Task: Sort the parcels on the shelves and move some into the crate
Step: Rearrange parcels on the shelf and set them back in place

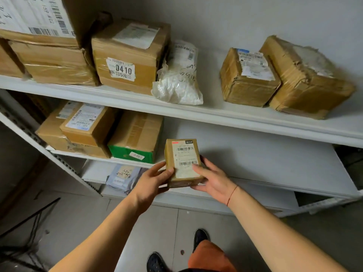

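Parcel in hand: small brown carton (183,162), white barcode label on top, held at the middle shelf's (275,173) front edge.
Upper shelf (235,112): five brown cartons, one white bag (177,83).
Middle shelf, left end: three cartons.
Left hand (152,181): fingers curled round the carton's left side.
Right hand (213,179): thumb on label, fingers gripping right side.

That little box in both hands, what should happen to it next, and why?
Probably lift the box clear of the shelf and turn to look for the crate. Both the left hand and the right hand already hold its sides, and no crate shows here.
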The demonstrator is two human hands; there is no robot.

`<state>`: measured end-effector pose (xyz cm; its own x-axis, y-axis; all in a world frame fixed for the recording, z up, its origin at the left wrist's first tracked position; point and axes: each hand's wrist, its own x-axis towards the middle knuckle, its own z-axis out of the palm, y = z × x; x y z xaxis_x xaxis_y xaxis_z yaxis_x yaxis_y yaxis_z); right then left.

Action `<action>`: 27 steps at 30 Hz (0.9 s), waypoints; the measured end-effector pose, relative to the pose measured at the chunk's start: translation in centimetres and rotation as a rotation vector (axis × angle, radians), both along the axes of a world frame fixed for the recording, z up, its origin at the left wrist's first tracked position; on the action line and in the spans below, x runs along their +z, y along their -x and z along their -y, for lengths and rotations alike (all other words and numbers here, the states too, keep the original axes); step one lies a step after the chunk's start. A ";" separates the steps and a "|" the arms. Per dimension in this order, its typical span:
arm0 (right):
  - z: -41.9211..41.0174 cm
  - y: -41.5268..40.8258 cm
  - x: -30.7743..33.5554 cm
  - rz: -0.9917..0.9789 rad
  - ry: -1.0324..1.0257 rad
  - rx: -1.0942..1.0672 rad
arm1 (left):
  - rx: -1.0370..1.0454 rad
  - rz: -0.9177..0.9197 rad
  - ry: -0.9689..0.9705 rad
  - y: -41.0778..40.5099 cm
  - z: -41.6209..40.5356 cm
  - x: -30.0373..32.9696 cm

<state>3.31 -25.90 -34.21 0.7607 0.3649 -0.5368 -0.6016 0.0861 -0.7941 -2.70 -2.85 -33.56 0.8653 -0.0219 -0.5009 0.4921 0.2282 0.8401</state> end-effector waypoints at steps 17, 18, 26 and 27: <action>22.4 -2.5 -3.1 -0.017 0.148 -0.604 | -0.506 0.071 -0.369 -10.4 26.4 -0.9; 24.2 -2.7 -3.1 -0.001 0.172 -0.599 | -0.520 0.058 -0.355 -11.0 28.3 -1.2; 35.5 -7.5 -7.1 0.014 0.502 -0.497 | -0.504 -0.007 -0.204 -13.7 40.0 -4.0; 36.4 -8.1 -8.2 0.016 0.506 -0.502 | -0.497 -0.015 -0.201 -13.8 40.7 -4.5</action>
